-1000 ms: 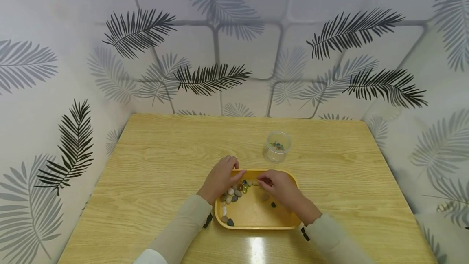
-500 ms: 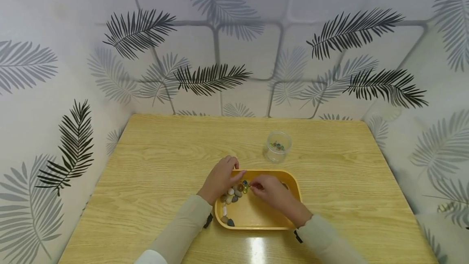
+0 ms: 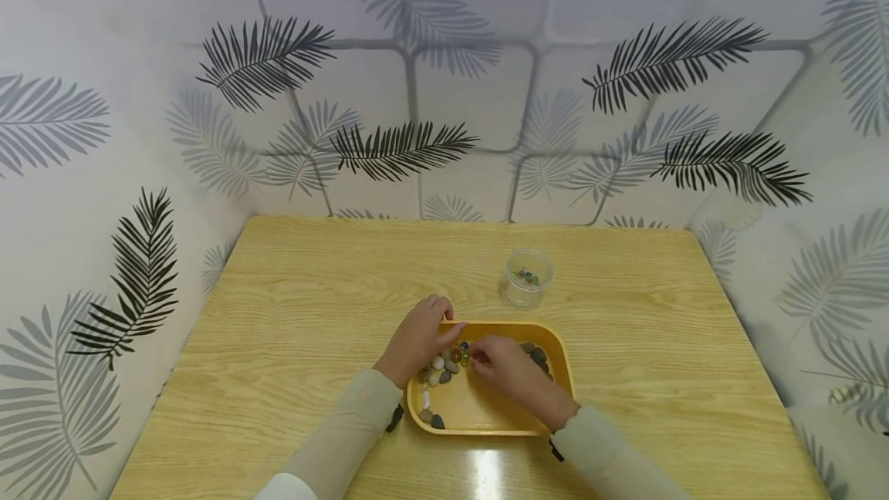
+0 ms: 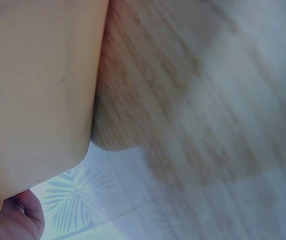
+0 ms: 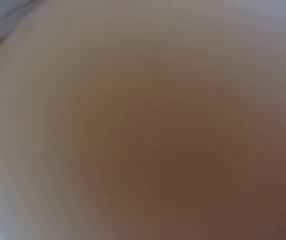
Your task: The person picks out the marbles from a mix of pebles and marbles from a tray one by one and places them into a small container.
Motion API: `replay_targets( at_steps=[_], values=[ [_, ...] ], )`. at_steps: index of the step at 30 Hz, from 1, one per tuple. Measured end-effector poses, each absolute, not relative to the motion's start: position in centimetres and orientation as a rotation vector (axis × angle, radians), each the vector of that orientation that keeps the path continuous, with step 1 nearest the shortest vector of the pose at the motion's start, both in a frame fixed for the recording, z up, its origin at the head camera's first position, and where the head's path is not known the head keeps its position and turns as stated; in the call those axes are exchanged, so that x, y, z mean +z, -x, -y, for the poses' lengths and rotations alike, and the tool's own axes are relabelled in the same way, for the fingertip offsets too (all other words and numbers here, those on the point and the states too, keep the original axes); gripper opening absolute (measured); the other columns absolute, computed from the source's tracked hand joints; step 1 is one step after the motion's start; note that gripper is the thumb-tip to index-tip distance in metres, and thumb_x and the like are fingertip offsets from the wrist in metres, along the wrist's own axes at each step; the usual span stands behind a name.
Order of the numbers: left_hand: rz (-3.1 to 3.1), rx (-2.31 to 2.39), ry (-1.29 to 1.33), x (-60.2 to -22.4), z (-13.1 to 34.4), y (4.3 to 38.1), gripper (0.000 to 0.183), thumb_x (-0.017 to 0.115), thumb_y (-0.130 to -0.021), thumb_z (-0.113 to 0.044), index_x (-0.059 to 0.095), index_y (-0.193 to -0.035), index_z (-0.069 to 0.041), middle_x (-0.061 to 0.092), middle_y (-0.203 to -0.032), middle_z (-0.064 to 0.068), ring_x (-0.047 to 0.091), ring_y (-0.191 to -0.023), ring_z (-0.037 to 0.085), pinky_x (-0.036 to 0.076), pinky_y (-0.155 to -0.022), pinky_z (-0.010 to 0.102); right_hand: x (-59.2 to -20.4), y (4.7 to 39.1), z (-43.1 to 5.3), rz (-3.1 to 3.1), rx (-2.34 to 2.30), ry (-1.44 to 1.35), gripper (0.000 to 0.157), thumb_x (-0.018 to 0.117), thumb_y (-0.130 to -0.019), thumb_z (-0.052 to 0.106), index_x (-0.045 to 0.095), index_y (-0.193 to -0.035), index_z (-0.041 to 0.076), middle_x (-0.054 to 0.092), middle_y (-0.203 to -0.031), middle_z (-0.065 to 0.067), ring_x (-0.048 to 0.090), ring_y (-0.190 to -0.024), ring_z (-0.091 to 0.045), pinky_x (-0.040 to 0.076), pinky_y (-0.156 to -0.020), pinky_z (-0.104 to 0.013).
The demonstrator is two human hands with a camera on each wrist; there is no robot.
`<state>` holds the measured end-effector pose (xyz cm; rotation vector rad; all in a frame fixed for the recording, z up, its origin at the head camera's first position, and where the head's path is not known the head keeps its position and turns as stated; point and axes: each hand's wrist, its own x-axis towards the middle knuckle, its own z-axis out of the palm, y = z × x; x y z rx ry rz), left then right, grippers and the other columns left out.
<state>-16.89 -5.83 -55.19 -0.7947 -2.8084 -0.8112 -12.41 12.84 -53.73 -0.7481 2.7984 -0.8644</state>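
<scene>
My left hand point(image 3: 415, 339) grips the yellow tray point(image 3: 486, 433) at its far left corner, thumb inside the rim and fingers outside. In the left wrist view, part of that hand point(image 4: 20, 217) shows at the end of the tray's outer wall point(image 4: 38, 100). My right hand point(image 3: 510, 367) is low inside the tray with bent fingers. Its fingertips are beside several glass marbles point(image 3: 464, 357); whether they pinch one is hidden. Left of the marbles lie pale and grey pebbles point(image 3: 437, 363). Darker stones point(image 3: 538, 356) lie behind the right hand. The right wrist view is blurred.
Beyond the tray, a clear round plastic cup point(image 3: 525, 284) holds several glass marbles. The wooden table point(image 3: 333, 268) ends at a wall with a leaf pattern. More stones point(image 3: 430, 418) sit in the tray's near left corner.
My right hand has moved left inside the tray, up to the glass marbles, uncovering dark stones at the right side. The left hand keeps its place on the rim.
</scene>
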Motion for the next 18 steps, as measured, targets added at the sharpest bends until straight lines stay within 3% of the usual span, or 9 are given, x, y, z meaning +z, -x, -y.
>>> replay_targets(
  at_steps=[18],
  values=[
    [2.81, -0.829, 0.794, -55.15, 5.79, 16.87, 0.027, 0.057, -0.091, -0.04, 0.049, -0.088, -0.015, 0.043, -0.08, -0.005, 0.039, -0.068, 0.012, 0.037, -0.061, 0.026, -54.64, 12.48, -12.19, -2.829, -0.816, 0.722, 0.007, 0.066, -0.085, 0.007, 0.07, -0.09, 0.005, 0.064, -0.083, 0.0, 0.052, -0.07, -0.007, 0.046, -0.064, -0.026]
  ],
)
